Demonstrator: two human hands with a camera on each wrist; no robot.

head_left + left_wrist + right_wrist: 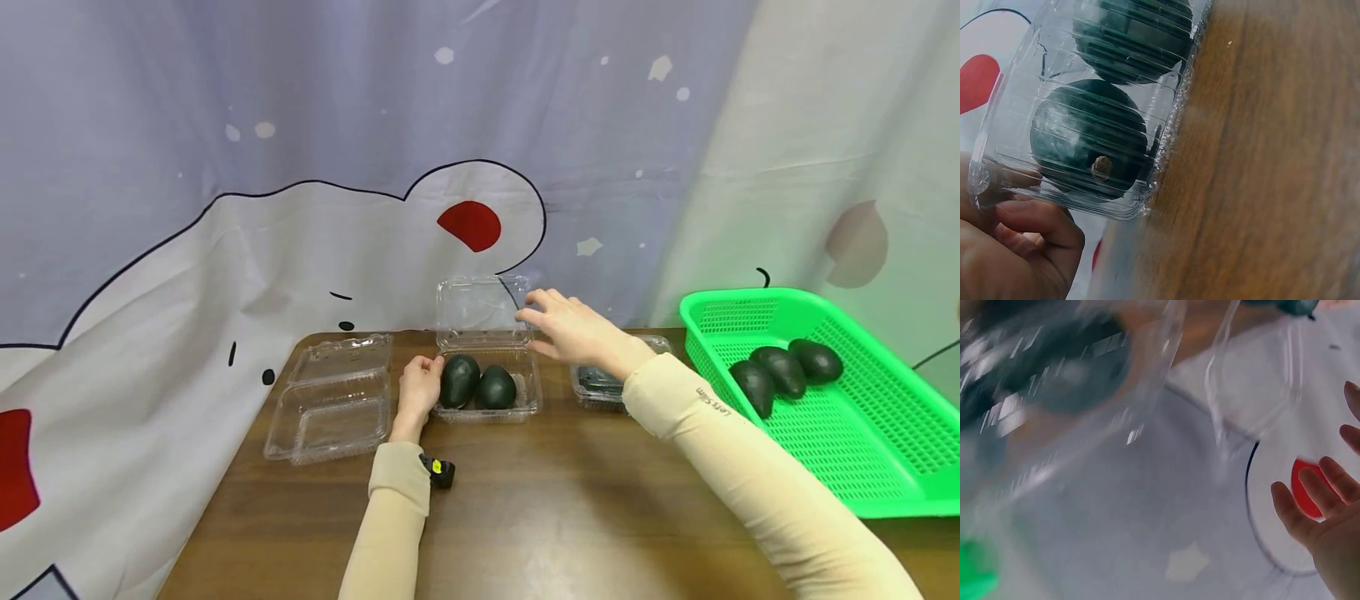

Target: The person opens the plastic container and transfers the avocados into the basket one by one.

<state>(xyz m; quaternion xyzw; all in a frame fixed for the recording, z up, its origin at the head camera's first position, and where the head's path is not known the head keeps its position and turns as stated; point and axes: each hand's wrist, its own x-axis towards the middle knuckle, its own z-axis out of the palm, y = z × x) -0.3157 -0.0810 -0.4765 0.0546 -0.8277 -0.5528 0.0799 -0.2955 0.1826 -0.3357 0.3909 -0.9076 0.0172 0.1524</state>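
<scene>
Two dark green avocados (459, 381) lie side by side in the base of a transparent plastic clamshell container (527, 400). Its lid (480, 312) stands raised at the back. At the container's left side, my left hand (420, 385) pinches the wall near the rim; the left wrist view shows the left hand (1029, 250) with a fingertip seen through the plastic. My right hand (573, 327) is up by the lid's right edge, fingers spread and holding nothing. In the right wrist view those fingers (1319, 494) are apart from the plastic.
Another transparent clamshell (337, 408) lies unfolded on the left of the wooden table (525, 517). Closed clamshells with dark contents (596, 383) are behind the right forearm. A green plastic basket (892, 483) on the right holds three avocados (780, 371). A printed curtain (337, 250) hangs behind.
</scene>
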